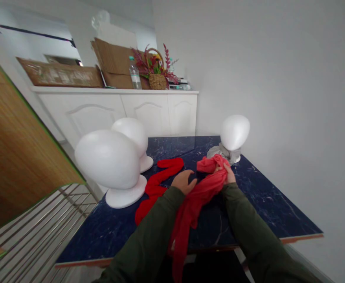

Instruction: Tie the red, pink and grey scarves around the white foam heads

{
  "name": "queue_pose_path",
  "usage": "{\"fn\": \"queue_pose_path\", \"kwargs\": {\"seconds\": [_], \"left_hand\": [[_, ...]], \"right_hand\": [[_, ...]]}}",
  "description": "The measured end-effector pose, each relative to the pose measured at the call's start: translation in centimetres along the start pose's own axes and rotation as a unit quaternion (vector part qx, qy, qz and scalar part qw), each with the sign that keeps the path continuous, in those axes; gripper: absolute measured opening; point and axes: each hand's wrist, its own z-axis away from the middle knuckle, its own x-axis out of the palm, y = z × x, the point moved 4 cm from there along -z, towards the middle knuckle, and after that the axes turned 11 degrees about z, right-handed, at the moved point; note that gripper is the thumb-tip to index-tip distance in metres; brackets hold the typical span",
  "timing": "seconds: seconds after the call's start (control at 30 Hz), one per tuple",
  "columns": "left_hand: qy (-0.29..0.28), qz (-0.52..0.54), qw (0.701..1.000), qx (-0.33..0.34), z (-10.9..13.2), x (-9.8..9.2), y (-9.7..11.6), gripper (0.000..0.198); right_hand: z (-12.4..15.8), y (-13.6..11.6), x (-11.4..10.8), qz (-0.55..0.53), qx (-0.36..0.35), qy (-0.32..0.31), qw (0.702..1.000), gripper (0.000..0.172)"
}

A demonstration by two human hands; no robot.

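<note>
A thin coral-red scarf (pixel 209 186) is bunched in my right hand (pixel 229 173), whose fingers are wrapped round it. Its long end drapes down over the near table edge. My left hand (pixel 184 182) is beside the cloth, thumb and fingers apart, holding nothing; whether it touches the scarf I cannot tell. Left of that hand a brighter red knitted scarf (pixel 160 179) lies in zigzag folds on the dark blue table (pixel 267 200). Just beyond my right hand stands a white foam mannequin head (pixel 235 131) with a grey scarf (pixel 219 150) around its base.
Two more white mannequin heads stand at the table's left, a near one (pixel 107 159) and a farther one (pixel 131 133). A metal wire rack (pixel 69 200) and wooden panel (pixel 19 137) flank that side. Behind, a white cabinet (pixel 101 110) bears boxes, a bottle and a flower basket (pixel 157 81).
</note>
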Motion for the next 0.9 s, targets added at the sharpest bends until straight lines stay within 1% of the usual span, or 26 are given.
{"fn": "queue_pose_path", "kwargs": {"seconds": [0.07, 0.1, 0.13, 0.2, 0.27, 0.33, 0.4, 0.47, 0.53, 0.6, 0.63, 0.67, 0.7, 0.73, 0.77, 0.83, 0.87, 0.9], "left_hand": [[0.001, -0.091, 0.987, -0.132, -0.4, -0.6, -3.1, 0.041], [-0.006, -0.122, 0.977, -0.177, -0.5, -0.9, -4.5, 0.042], [-0.01, -0.14, 0.969, -0.203, -0.5, -1.3, -5.6, 0.042], [-0.008, -0.15, 0.965, -0.217, -0.5, -2.0, -7.2, 0.042], [-0.001, -0.158, 0.962, -0.221, -0.5, -2.8, -7.9, 0.044], [0.006, -0.16, 0.963, -0.216, -0.6, -3.4, -7.7, 0.045], [0.011, -0.156, 0.968, -0.195, -0.8, -3.8, -6.6, 0.044], [0.012, -0.141, 0.977, -0.158, -0.7, -4.1, -4.5, 0.044], [-0.01, -0.119, 0.986, -0.12, 0.1, -4.3, -2.0, 0.046], [-0.058, -0.094, 0.989, -0.097, 2.1, -4.6, 0.3, 0.049], [-0.081, -0.083, 0.989, -0.095, 3.5, -4.9, 1.1, 0.049], [-0.096, -0.076, 0.987, -0.102, 5.1, -5.5, 1.4, 0.048], [-0.101, -0.073, 0.985, -0.119, 6.9, -6.3, 1.3, 0.046], [-0.096, -0.08, 0.981, -0.147, 8.7, -7.4, 0.5, 0.045], [-0.092, -0.1, 0.97, -0.2, 10.6, -8.7, -0.8, 0.045], [-0.085, -0.15, 0.925, -0.338, 14.2, -11.7, -4.9, 0.048], [-0.071, -0.166, 0.901, -0.393, 15.7, -13.4, -7.0, 0.048], [-0.021, -0.174, 0.891, -0.418, 16.8, -15.1, -8.8, 0.047]], "right_hand": [[0.4, -2.7, -3.0, -0.01, -0.036, 0.043, 0.998, 0.027], [0.8, -3.9, -4.6, -0.004, -0.051, 0.056, 0.997, 0.03], [1.3, -5.0, -6.1, 0.015, -0.07, 0.07, 0.995, 0.034], [2.5, -6.3, -8.9, 0.062, -0.089, 0.1, 0.989, 0.038], [3.4, -6.5, -11.0, 0.103, -0.073, 0.116, 0.985, 0.037], [4.0, -6.1, -12.3, 0.127, -0.046, 0.126, 0.983, 0.035], [4.3, -5.7, -13.0, 0.14, -0.038, 0.144, 0.979, 0.033], [4.5, -5.6, -13.1, 0.144, -0.048, 0.166, 0.974, 0.032], [4.7, -5.7, -12.9, 0.141, -0.07, 0.189, 0.969, 0.033], [5.0, -5.8, -12.5, 0.133, -0.091, 0.209, 0.965, 0.033], [5.1, -5.8, -12.3, 0.125, -0.098, 0.214, 0.964, 0.031], [5.2, -5.8, -12.1, 0.115, -0.102, 0.215, 0.964, 0.03], [5.3, -5.7, -11.8, 0.103, -0.099, 0.212, 0.967, 0.029], [5.3, -5.6, -11.7, 0.092, -0.093, 0.205, 0.97, 0.028], [5.3, -5.4, -11.6, 0.082, -0.088, 0.2, 0.972, 0.028], [5.1, -5.2, -11.6, 0.065, -0.08, 0.201, 0.974, 0.027], [4.9, -5.1, -11.8, 0.059, -0.074, 0.21, 0.973, 0.026], [4.7, -5.0, -12.0, 0.059, -0.072, 0.223, 0.97, 0.025]]}}
